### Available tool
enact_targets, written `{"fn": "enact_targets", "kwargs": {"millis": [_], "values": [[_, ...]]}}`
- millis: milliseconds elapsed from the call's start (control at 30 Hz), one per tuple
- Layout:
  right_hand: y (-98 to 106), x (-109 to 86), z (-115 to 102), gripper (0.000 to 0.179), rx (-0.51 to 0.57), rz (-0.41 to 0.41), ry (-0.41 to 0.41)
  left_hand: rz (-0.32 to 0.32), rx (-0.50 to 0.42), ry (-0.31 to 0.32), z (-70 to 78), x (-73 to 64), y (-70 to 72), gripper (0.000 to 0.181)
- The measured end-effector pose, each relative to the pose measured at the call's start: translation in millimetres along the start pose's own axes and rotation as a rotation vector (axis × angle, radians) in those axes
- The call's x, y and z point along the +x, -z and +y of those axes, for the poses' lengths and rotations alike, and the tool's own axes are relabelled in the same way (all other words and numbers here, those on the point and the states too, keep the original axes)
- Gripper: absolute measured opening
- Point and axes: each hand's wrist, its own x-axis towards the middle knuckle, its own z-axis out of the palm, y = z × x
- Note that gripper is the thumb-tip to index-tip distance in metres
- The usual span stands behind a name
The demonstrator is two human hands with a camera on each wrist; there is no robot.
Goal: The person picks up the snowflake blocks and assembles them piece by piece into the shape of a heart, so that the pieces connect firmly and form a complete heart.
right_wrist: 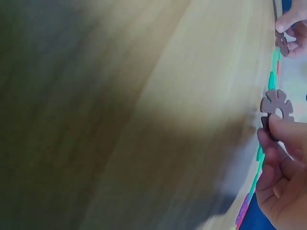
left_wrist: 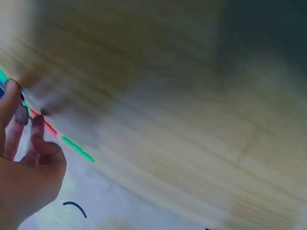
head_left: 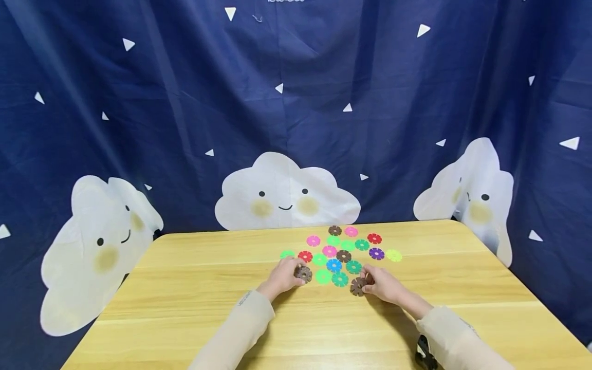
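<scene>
My left hand pinches a brown slotted interlocking disc at the near left of a group of coloured discs. At the group's near right, my right hand holds another brown interlocking disc between thumb and fingers. This disc stands tilted up in the right wrist view, its notched rim and centre hole showing. The left wrist view catches the left hand at its edge, with its disc mostly hidden by fingers. Between the hands lie a light green disc and a teal disc.
Several flat discs lie farther back, among them a blue disc, a purple disc and a yellow disc. The wooden table ends at a dark blue curtain. A black object shows beside the right sleeve.
</scene>
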Motion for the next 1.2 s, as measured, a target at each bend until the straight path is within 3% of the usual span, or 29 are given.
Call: {"fn": "enact_targets", "kwargs": {"millis": [300, 367, 500, 700, 900, 1067, 1200], "values": [[8, -3.2, -5, 0.018, 0.126, 0.051, 0.062, 0.044, -0.093, -0.092, 7.0, -6.3, 4.4, 0.017], [10, -3.9, -9, 0.02, 0.143, 0.074, 0.073, 0.053, -0.179, -0.087, 11.8, -7.6, 6.5, 0.019], [12, -6.6, -18, 0.028, 0.133, 0.137, 0.093, 0.066, -0.444, -0.031, 26.2, -12.2, 11.6, 0.024], [9, -13.1, -34, 0.029, 0.057, 0.255, 0.228, 0.053, -0.774, 0.081, 46.1, -16.9, 14.2, 0.027], [5, -16.8, -48, 0.025, 0.03, 0.316, 0.294, 0.057, -0.849, 0.095, 60.9, -21.8, 19.7, 0.027], [2, -16.2, -55, 0.028, -0.035, 0.392, 0.415, 0.076, -0.915, 0.118, 70.9, -27.1, 22.9, 0.028], [0, -15.4, -57, 0.029, -0.082, 0.444, 0.459, 0.071, -0.944, 0.137, 77.0, -30.9, 25.9, 0.031]]}}
